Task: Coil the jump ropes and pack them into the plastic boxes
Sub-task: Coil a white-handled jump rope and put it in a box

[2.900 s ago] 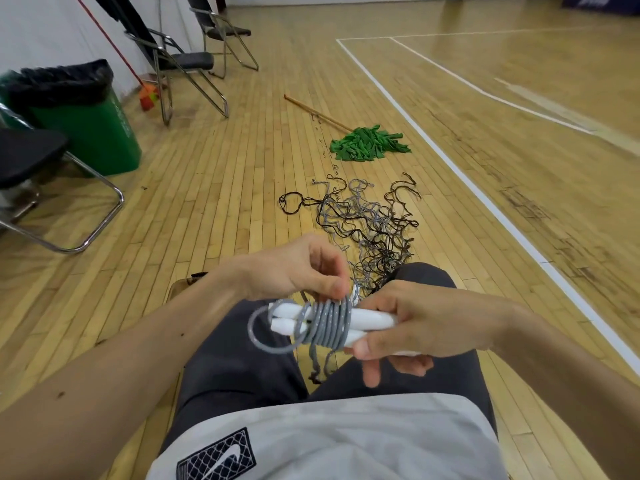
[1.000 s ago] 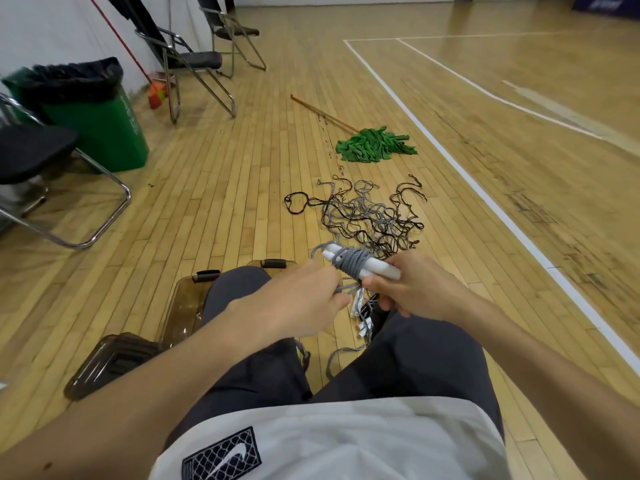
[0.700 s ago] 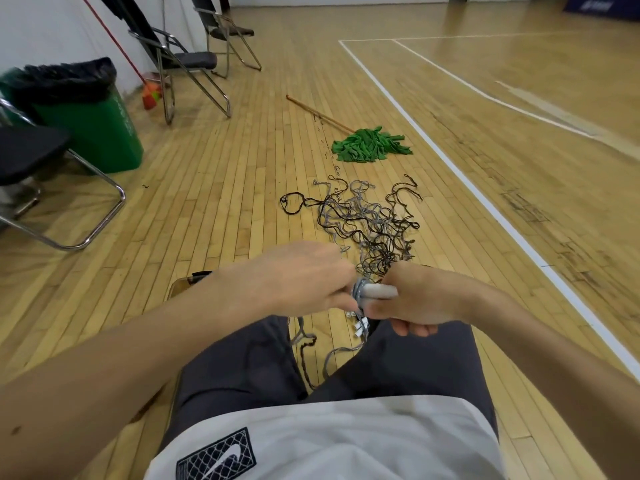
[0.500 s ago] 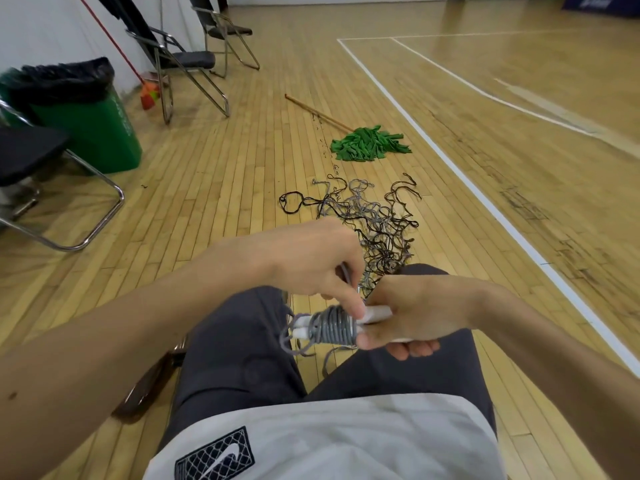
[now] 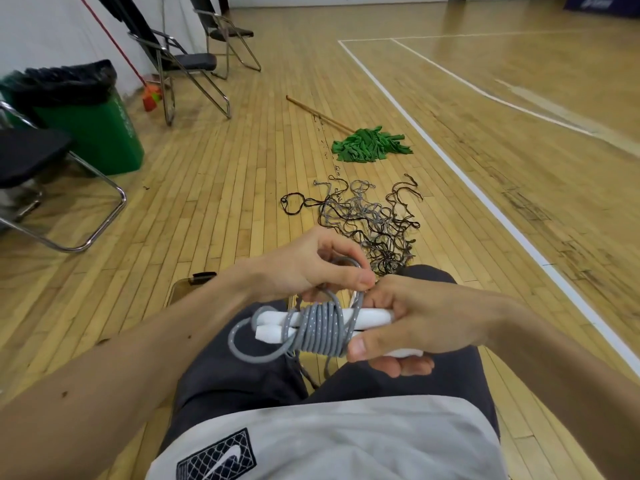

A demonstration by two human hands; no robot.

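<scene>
Both hands (image 5: 363, 299) grip the coiled jump rope (image 5: 322, 329).

There is only one view, from the person's head. It faces forward and down, near above the fingers (image 5: 341, 244). Beyond the fingers it reaches far over the floor (image 5: 242, 185) to chairs (image 5: 187, 60) at the wall (image 5: 34, 29).

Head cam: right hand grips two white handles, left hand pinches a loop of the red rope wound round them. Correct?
Not quite: the rope is grey, not red. The head view shows the right hand gripping the two white handles while the left hand pinches a loop of the rope wound round them.
</scene>
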